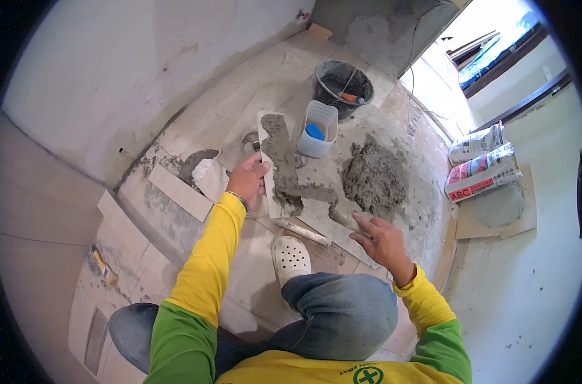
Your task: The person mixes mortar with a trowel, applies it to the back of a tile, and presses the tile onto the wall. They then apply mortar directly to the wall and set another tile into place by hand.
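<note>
My left hand (247,178) grips the left edge of a narrow pale tile strip (270,206), its face partly coated with wet grey mortar (279,144). In my right hand (382,240) is a trowel (343,219), its blade end smeared with mortar and lying across the strip's lower part. Beyond the trowel, a mound of grey mortar (374,176) sits on a board on the floor. A clear plastic container (318,142) holding a blue sponge (314,132) stands just past the strip. Fingers of both hands are closed around what they hold.
Behind the container stands a black bucket (329,70) with an orange-handled tool (351,98). Bags (483,173) rest by the right wall. A cut tile strip (180,192), a white cloth (209,179) and a brush (105,269) lie to the left. My shoe (291,257) is close below the strip.
</note>
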The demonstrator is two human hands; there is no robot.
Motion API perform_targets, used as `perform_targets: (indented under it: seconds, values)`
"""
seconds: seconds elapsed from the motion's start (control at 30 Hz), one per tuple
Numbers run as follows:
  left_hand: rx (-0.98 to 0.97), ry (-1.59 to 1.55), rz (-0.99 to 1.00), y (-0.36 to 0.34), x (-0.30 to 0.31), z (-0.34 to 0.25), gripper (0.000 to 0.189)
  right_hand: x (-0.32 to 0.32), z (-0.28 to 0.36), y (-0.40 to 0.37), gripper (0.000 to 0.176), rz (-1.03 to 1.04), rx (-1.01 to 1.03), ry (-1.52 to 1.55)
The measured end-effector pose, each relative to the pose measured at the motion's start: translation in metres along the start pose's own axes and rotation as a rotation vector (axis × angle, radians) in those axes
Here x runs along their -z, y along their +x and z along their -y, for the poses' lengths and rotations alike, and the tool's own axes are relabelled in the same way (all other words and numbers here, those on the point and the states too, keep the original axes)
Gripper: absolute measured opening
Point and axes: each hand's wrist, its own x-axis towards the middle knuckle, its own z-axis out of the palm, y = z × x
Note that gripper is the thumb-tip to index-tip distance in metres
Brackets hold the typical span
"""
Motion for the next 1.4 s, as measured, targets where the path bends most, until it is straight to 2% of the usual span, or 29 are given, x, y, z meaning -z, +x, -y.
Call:
perform_targets:
  seconds: [0.13,0.2,0.33,0.43,0.53,0.6,0.63,0.7,0.83,0.9,0.93,1.0,1.13,1.2,1.27,1.33,1.4]
  values:
    - [0.012,-0.086,-0.076,0.002,0.003,0.000,0.036,-0.018,-0.001,-0.009,0.049,-0.064,0.049,-0.016]
    - [0.020,-0.100,-0.107,0.001,0.004,-0.001,0.035,-0.022,0.002,-0.012,0.045,-0.105,0.061,0.042]
    - [0.021,-0.105,-0.129,0.004,0.010,0.002,0.032,-0.024,-0.004,-0.016,0.046,-0.102,0.072,0.014]
    - [0.008,-0.126,-0.133,0.002,0.012,0.003,0.033,-0.011,-0.020,-0.023,0.053,-0.053,0.087,0.002]
    - [-0.020,-0.160,-0.108,0.004,0.017,-0.001,0.034,-0.007,-0.041,-0.027,0.053,-0.045,0.160,0.006]
    - [-0.033,-0.172,-0.076,0.002,0.020,-0.001,0.035,-0.008,-0.043,-0.029,0.052,-0.018,-0.041,0.087]
    - [-0.065,-0.156,-0.004,0.002,0.016,-0.004,0.037,-0.008,-0.042,-0.021,0.052,-0.034,-0.042,0.082]
    - [-0.093,-0.137,0.076,-0.002,0.011,-0.004,0.039,-0.012,-0.031,0.000,0.048,-0.150,-0.261,0.228]
    - [-0.110,-0.139,0.254,-0.011,-0.001,-0.006,0.042,-0.015,-0.040,0.031,0.050,-0.243,-0.245,0.449]
    - [-0.127,-0.155,0.311,-0.012,-0.006,-0.002,0.043,-0.012,-0.039,0.044,0.051,-0.197,-0.376,0.695]
    - [-0.118,-0.226,0.344,-0.008,-0.006,0.004,0.043,-0.015,-0.038,0.051,0.051,-0.202,-0.376,0.691]
    - [-0.110,-0.295,0.387,-0.007,-0.012,0.010,0.043,-0.024,-0.033,0.063,0.053,-0.384,-0.201,0.563]
    - [-0.094,-0.287,0.421,-0.022,-0.032,0.004,0.043,-0.043,-0.012,0.080,0.054,-0.420,-0.235,0.304]
    - [-0.102,-0.288,0.462,-0.027,-0.038,-0.002,0.042,-0.068,-0.018,0.086,0.056,-0.584,-0.182,-0.022]
    - [-0.079,-0.302,0.418,-0.029,-0.036,-0.006,0.044,-0.076,-0.031,0.086,0.058,-0.605,-0.165,-0.057]
    - [-0.091,-0.251,0.372,-0.028,-0.027,0.004,0.045,-0.079,-0.049,0.078,0.052,-0.616,-0.122,-0.208]
    - [-0.105,-0.201,0.337,-0.027,-0.025,0.010,0.045,-0.078,-0.065,0.068,0.051,-0.600,-0.115,-0.225]
